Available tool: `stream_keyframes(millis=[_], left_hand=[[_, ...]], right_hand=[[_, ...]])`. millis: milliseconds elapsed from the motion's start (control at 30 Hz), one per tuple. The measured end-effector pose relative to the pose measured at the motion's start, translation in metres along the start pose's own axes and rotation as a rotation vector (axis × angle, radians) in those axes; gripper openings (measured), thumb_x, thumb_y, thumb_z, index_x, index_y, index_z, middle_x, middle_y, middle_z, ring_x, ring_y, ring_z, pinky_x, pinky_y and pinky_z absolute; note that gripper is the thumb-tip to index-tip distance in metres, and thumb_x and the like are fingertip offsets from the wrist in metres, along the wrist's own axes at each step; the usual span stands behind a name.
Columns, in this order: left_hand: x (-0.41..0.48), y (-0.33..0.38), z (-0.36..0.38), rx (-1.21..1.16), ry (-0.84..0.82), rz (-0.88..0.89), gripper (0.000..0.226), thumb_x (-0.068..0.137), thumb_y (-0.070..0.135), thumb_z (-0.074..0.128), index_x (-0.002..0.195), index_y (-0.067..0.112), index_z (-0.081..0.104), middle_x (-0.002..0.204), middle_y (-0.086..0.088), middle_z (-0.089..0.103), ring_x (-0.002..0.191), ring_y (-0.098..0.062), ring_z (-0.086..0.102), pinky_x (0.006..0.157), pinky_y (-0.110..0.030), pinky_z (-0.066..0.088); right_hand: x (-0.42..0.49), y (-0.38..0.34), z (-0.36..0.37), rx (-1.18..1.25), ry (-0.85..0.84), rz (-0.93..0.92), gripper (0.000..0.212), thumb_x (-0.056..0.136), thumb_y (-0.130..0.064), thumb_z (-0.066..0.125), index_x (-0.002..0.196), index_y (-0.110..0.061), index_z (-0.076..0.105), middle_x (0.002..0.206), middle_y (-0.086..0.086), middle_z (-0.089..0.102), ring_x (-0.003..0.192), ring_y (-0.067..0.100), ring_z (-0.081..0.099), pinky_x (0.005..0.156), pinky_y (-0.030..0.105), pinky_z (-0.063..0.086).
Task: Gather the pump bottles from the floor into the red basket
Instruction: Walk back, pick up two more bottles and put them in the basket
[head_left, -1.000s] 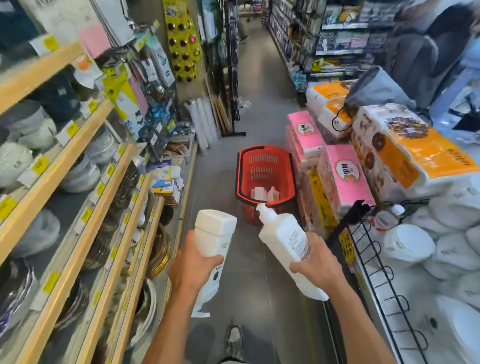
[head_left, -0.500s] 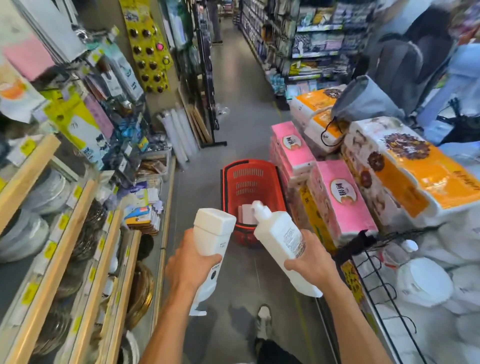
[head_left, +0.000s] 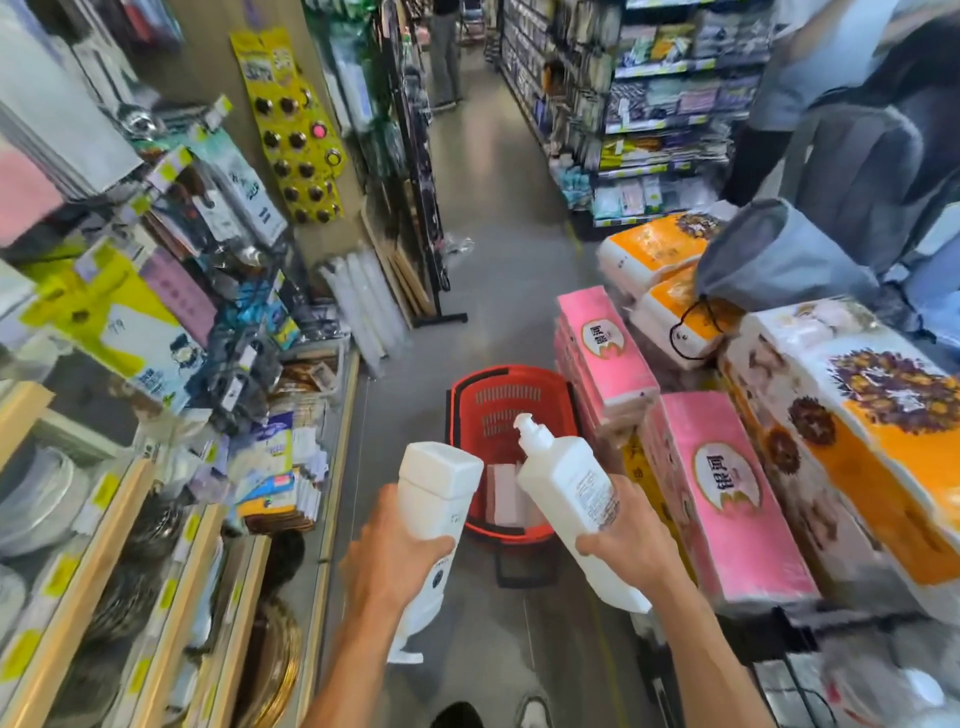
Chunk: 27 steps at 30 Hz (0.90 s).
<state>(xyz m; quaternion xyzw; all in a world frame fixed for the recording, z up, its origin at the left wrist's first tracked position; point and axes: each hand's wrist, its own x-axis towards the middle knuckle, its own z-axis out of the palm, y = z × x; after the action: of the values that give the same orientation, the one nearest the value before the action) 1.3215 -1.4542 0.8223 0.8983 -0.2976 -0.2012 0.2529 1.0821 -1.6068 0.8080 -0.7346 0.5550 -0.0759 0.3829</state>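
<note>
My left hand (head_left: 395, 561) is clamped round a white square-capped bottle (head_left: 439, 488). My right hand (head_left: 628, 545) grips a white pump bottle (head_left: 566, 478), nozzle tilted far-left. Both are held at the near end of the red basket (head_left: 511, 379), which stands on the floor (head_left: 498, 291) just left of the pink packs (head_left: 727, 493).

Basket (head_left: 506, 375) on floor (head_left: 493, 234) ahead, shelves (head_left: 78, 571) left, stacked packs (head_left: 727, 493) right

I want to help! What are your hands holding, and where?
Left hand grips a white bottle round its middle; right hand grips a white pump bottle round its lower half.
</note>
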Motion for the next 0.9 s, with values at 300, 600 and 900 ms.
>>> stream_keyframes(millis=[300, 600, 900], left_hand=[[0.105, 0.030, 0.024, 0.041, -0.099, -0.029, 0.075, 0.060, 0.049, 0.079, 0.122, 0.037, 0.038, 0.113, 0.008, 0.066, 0.099, -0.024, 0.064, 0.072, -0.035, 0.043], [0.245, 0.067, 0.036, 0.011, -0.163, -0.018, 0.071, 0.062, 0.043, 0.082, 0.117, 0.033, 0.039, 0.114, 0.002, 0.065, 0.096, -0.030, 0.063, 0.074, -0.037, 0.049], [0.325, 0.087, 0.097, -0.036, -0.305, -0.104, 0.069, 0.050, 0.050, 0.073, 0.107, 0.042, 0.035, 0.106, 0.012, 0.062, 0.094, -0.028, 0.063, 0.082, -0.046, 0.054]], right_hand=[[0.098, -0.017, -0.002, 0.009, -0.035, 0.085, 0.083, 0.054, -0.043, 0.079, 0.127, -0.030, 0.041, 0.115, -0.010, 0.050, 0.103, 0.016, 0.055, 0.082, 0.045, 0.055], [0.197, -0.042, 0.003, 0.017, 0.029, 0.236, 0.081, 0.050, -0.044, 0.077, 0.122, -0.028, 0.045, 0.113, -0.007, 0.055, 0.099, 0.017, 0.058, 0.080, 0.043, 0.054], [0.271, -0.025, 0.047, 0.157, 0.023, 0.437, 0.077, 0.054, -0.035, 0.081, 0.121, -0.036, 0.041, 0.112, -0.013, 0.052, 0.098, 0.012, 0.058, 0.081, 0.045, 0.055]])
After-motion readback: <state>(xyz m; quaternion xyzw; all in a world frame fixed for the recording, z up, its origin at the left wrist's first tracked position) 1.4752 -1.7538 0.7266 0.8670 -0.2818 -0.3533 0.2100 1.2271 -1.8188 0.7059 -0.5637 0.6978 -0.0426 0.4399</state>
